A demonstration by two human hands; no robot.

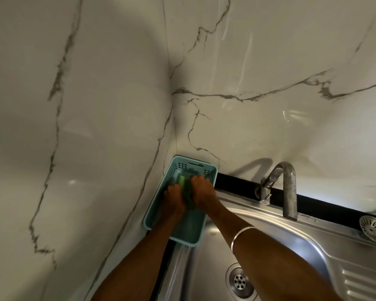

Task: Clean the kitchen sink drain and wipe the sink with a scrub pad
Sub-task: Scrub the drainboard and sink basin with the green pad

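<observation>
A green scrub pad (33, 185) — no. THINGS: A green scrub pad (186, 189) lies inside a light blue plastic basket (183, 236) in the corner at the sink's far left. Both my hands are down in the basket. My left hand (173, 199) presses against the pad's left side with curled fingers. My right hand (202, 189) closes over its right side, and a silver bangle sits on that forearm. The steel sink (206, 263) lies below my arms, its open drain (240, 281) showing at the bottom. A round metal drain strainer (372, 230) rests on the sink's ledge at the far right.
A curved metal tap (289, 192) stands behind the basin, its spout pointing down over the rim. Marble-patterned walls meet in a corner right behind the basket. A ribbed drainboard (365, 281) runs along the right. A black strip borders the sink's back edge.
</observation>
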